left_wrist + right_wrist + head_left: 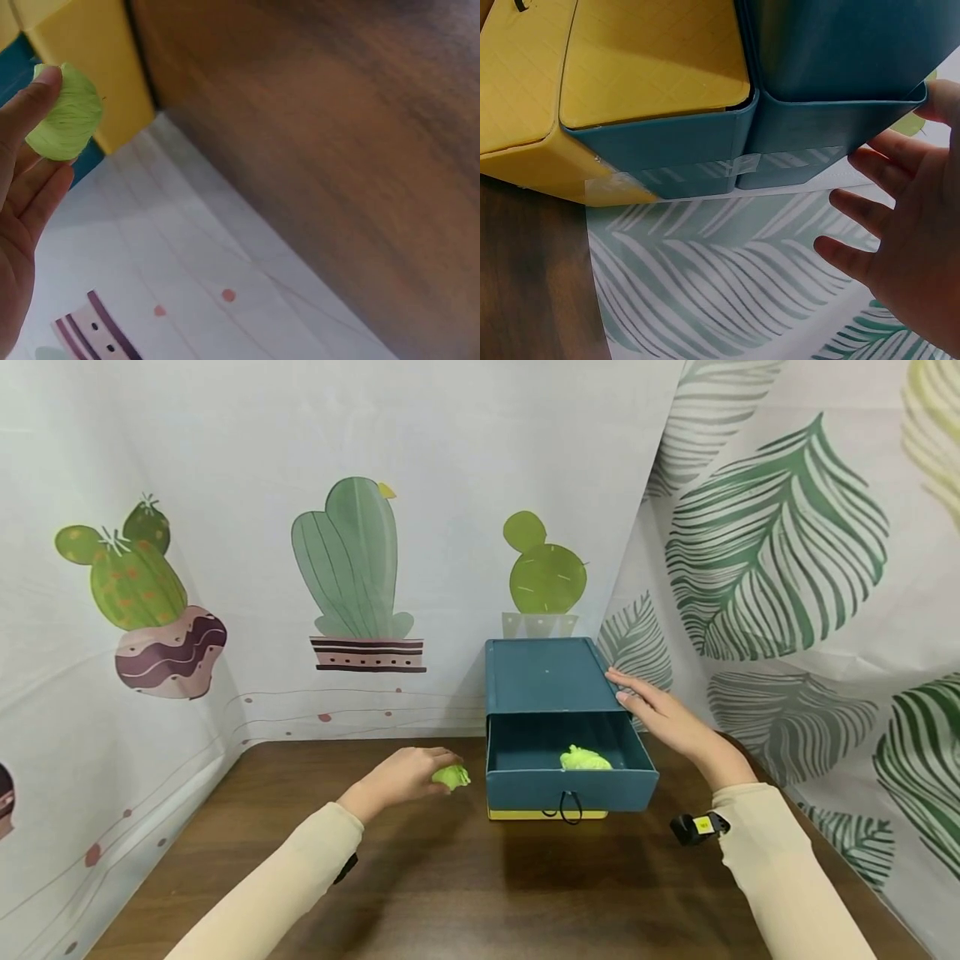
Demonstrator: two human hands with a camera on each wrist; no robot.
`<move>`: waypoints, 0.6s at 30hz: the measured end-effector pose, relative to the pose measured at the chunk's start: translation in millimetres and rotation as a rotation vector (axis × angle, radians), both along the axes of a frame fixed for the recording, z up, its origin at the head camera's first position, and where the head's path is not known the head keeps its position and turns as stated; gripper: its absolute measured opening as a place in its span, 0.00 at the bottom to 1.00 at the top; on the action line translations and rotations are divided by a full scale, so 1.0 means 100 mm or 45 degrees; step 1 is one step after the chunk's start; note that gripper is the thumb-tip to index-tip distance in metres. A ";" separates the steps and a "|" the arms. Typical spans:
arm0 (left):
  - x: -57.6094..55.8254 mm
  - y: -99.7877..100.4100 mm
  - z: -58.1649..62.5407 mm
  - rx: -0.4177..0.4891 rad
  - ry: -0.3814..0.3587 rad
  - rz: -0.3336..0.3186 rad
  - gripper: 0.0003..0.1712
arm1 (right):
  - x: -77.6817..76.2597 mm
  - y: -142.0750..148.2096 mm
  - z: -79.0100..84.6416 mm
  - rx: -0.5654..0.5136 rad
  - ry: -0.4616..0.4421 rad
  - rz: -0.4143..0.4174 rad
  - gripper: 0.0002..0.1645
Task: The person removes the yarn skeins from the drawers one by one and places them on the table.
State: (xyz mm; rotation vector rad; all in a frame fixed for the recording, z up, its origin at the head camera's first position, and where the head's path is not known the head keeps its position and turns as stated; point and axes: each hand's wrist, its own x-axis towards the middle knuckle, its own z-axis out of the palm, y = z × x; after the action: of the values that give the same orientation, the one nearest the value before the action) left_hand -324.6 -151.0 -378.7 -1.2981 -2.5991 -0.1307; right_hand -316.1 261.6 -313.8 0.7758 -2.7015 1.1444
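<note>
A light-green crumpled bundle (pixel 75 120) is pinched between the thumb and fingers of my left hand (pixel 405 775), just left of the drawer unit. The teal top drawer (pixel 525 789) is pulled out towards me, a black loop handle (pixel 572 808) on its front. Inside it, at the right, lies a second light-green crumpled bundle (pixel 585 760). My right hand (pixel 671 722) has its fingers extended against the right side of the teal housing (pixel 551 677), near its top edge. In the right wrist view the fingers are spread along that side.
Yellow drawer fronts (pixel 652 60) sit below the teal drawer, low over the brown wooden table (pixel 420 877). Behind is a white cloth backdrop (pixel 450 527) printed with cacti and leaves. Clear tape (pixel 780 160) runs across the unit's side.
</note>
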 end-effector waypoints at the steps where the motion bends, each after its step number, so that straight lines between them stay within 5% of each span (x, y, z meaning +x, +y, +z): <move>1: 0.00 0.00 -0.02 -0.005 -0.014 0.000 0.24 | 0.01 0.00 0.01 0.000 -0.002 -0.002 0.31; 18: -0.12 -0.03 -0.34 -0.114 -0.025 0.045 0.25 | -0.01 0.00 -0.01 0.000 0.020 -0.001 0.31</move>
State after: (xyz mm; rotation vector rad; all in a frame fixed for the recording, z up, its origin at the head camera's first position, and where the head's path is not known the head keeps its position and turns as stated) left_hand -336.5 -154.4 -412.5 -1.2855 -2.6709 -0.0206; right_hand -317.0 261.4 -314.9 0.7799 -2.6889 1.1330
